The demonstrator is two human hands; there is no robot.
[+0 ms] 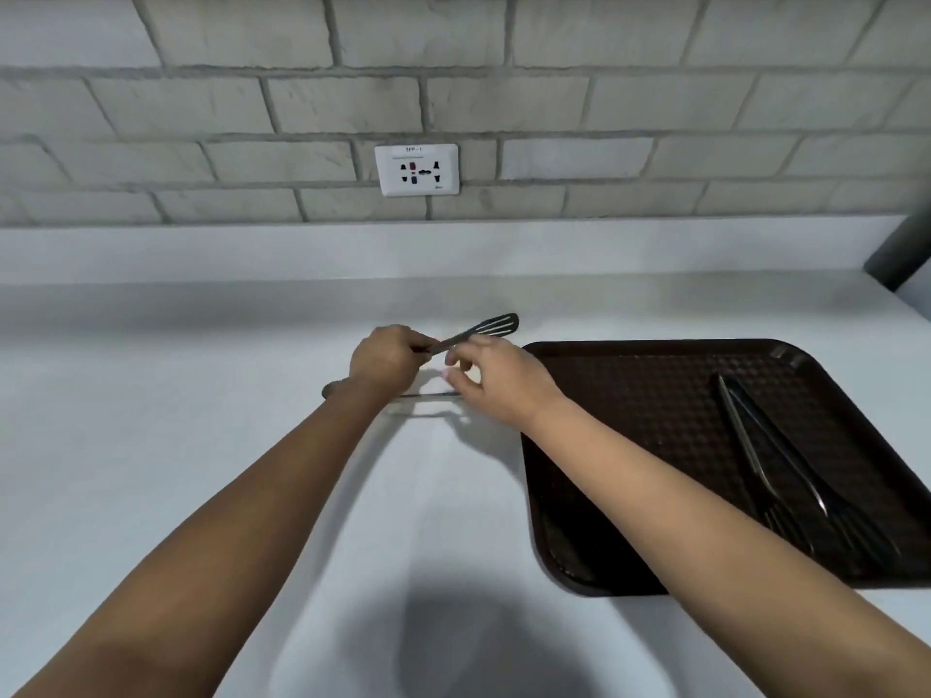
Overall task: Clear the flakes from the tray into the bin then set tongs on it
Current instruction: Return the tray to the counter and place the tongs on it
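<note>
A dark brown tray [629,395] lies on the white counter at the right, and I make out no flakes on it. Black tongs [771,460] rest on its right half, tips toward me. My left hand [385,362] grips the handle of a dark slotted spatula [496,325], whose head points up and to the right above the counter. Just left of the tray, my right hand [496,380] hovers with loosely curled fingers beside the spatula's shaft and holds nothing that I can see. No bin is in view.
A thin dark rod [433,394] lies on the counter under my hands. The brick wall behind carries a white socket [417,169]. A dark post [902,254] stands at the far right. The white counter [176,395] stretches to the left.
</note>
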